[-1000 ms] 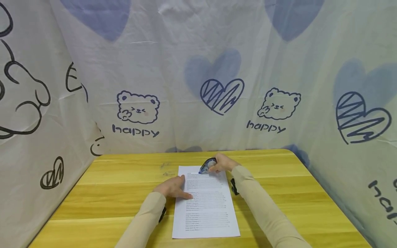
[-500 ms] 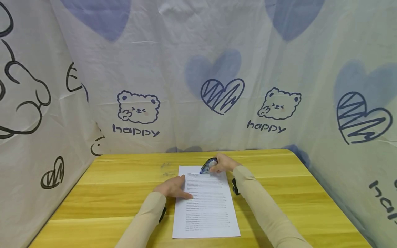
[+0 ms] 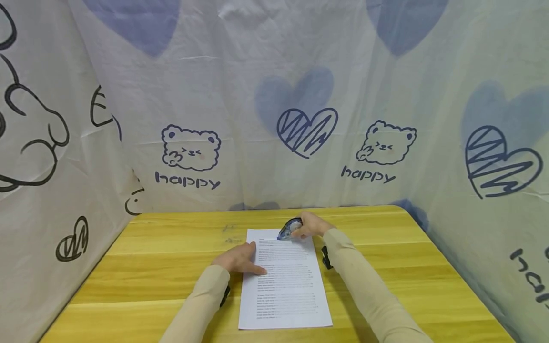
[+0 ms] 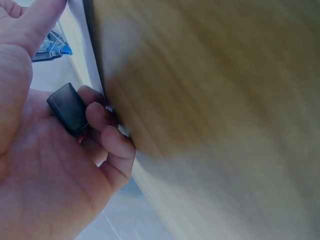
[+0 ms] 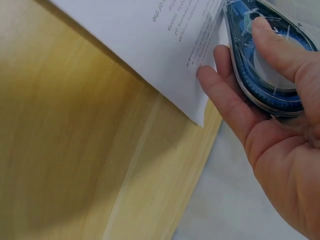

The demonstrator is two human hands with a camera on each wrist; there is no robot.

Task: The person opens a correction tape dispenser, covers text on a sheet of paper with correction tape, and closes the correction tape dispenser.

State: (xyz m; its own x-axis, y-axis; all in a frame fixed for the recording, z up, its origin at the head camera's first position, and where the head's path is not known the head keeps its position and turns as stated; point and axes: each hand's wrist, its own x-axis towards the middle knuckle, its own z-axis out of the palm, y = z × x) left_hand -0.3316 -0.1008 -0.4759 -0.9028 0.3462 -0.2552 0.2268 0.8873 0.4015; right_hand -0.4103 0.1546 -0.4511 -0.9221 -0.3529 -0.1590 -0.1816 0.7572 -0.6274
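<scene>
A white printed sheet lies flat on the wooden table. My right hand grips a blue, transparent correction tape, its thumb on the case and the other fingers behind and below. The nose of the correction tape points down and left at the top lines of print. On the sheet's left edge rests my left hand, thumb and forefinger spread over the paper. Its other fingers curl about a small dark cap-like piece, visible only in the left wrist view.
The wooden table extends to both sides of the sheet. Behind it and at the sides hangs a pale curtain printed with hearts and bears. Faint dark marks show on the tabletop left of the sheet's top.
My right hand and the correction tape have shifted slightly to the right along the top lines. The left hand and the sheet have stayed put.
</scene>
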